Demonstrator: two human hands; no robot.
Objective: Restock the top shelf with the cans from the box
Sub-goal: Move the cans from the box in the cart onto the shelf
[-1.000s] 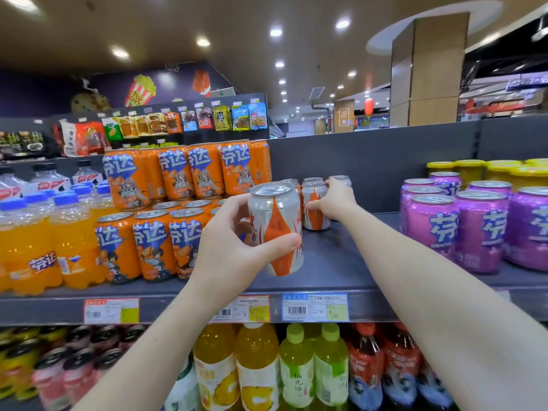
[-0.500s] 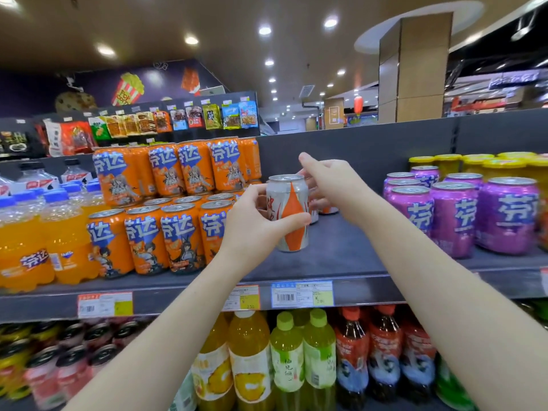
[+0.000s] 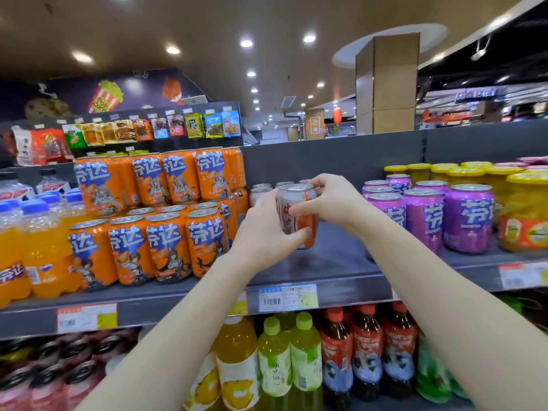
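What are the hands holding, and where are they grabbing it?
One silver-and-orange can. The left hand grips its lower side, and the right hand curls its fingers over the top rim.

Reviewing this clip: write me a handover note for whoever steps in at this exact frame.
Hands: left hand and right hand both grip one silver-and-orange can, upright, at the bare gap of the top shelf, between the orange cans and the purple cans.
Done: several matching cans stand at the back of the gap.
Left: set this can in front of them, let go, fetch more. The box is out of view, so the remaining count is unknown.
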